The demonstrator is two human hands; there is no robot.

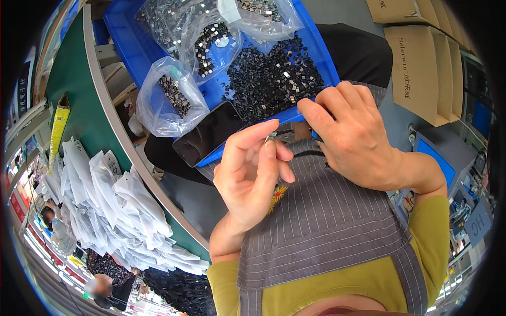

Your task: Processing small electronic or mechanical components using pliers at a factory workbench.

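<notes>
My left grip (247, 174) is clamped on a tiny metallic piece (272, 135), thumb and forefinger pressed together at the tips, the other fingers curled beside them. Just right of it, my right grip (350, 139) bends downward, fingers curled; a bit of blue shows beneath, but I cannot tell whether the hand is clamped on anything. Beyond both grips, a shallow blue plastic bin (324, 52) carries a heap of small black pieces (263, 79), some with shiny faces. Clear plastic bags (155, 105) of small pieces lie farther out from my left grip. Just beyond that same grip, a flat black rectangular phone (208, 134) rests at the bin's near left corner. On my side of both grips is a grey pinstriped apron (327, 226). Well left of my left grip, a green desk (79, 79) with a pale edge bears a heap of flat white packets (116, 205). Well right of my right grip, and farther out, stand brown cardboard boxes (416, 73).
</notes>
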